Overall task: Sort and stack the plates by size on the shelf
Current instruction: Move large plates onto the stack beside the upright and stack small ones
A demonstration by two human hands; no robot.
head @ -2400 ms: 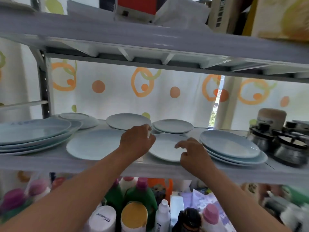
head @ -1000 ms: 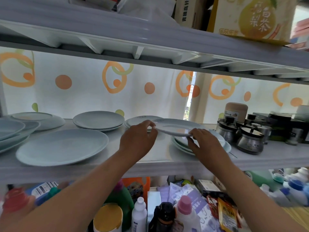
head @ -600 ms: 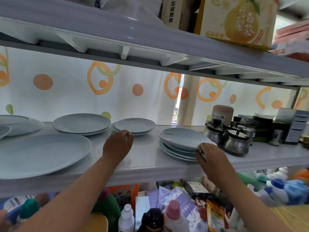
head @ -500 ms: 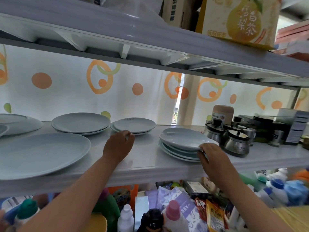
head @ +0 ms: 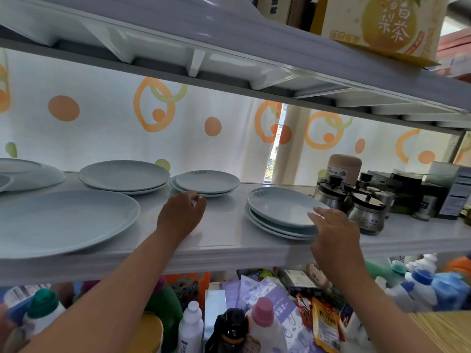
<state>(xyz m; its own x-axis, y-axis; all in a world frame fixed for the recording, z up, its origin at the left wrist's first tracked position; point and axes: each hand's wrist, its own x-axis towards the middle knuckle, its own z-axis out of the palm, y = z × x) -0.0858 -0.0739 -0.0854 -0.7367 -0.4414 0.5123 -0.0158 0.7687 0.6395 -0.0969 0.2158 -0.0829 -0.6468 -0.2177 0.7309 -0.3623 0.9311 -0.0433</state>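
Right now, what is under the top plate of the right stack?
Rims of at least two more plates show beneath the top plate, resting on the shelf. Their centres are covered.
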